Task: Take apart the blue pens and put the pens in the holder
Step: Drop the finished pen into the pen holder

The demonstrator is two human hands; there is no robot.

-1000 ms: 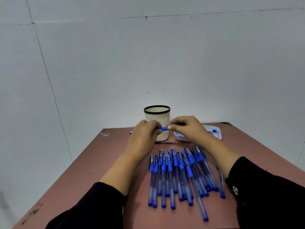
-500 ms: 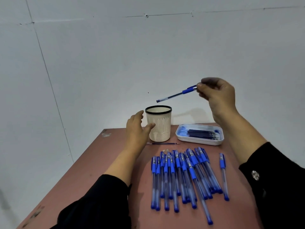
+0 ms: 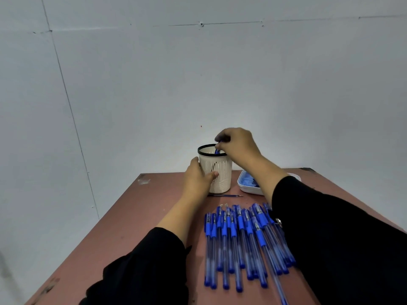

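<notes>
Right hand (image 3: 236,144) above the holder (image 3: 217,172), fingertips pinching the top of a blue pen (image 3: 217,150) whose lower part dips inside the black rim. Left hand (image 3: 198,177) against the holder's left side, fingers curved behind the wall, thumb across the slotted front, gripping it. Holder upright near the far edge of the tabletop (image 3: 136,216), roughly midway along that edge. Just right of it, a white tray (image 3: 247,188) with blue parts inside, partly hidden behind the right forearm. In front of the holder, a thin refill (image 3: 224,195) flat on the tabletop, parallel to the far edge. Nearer the near edge, a row of pens (image 3: 240,243) side by side, some overlapping, caps pointing toward the far edge, right end of the row covered by the black sleeve (image 3: 341,249). Scuff marks near the far left corner and along the left edge.
</notes>
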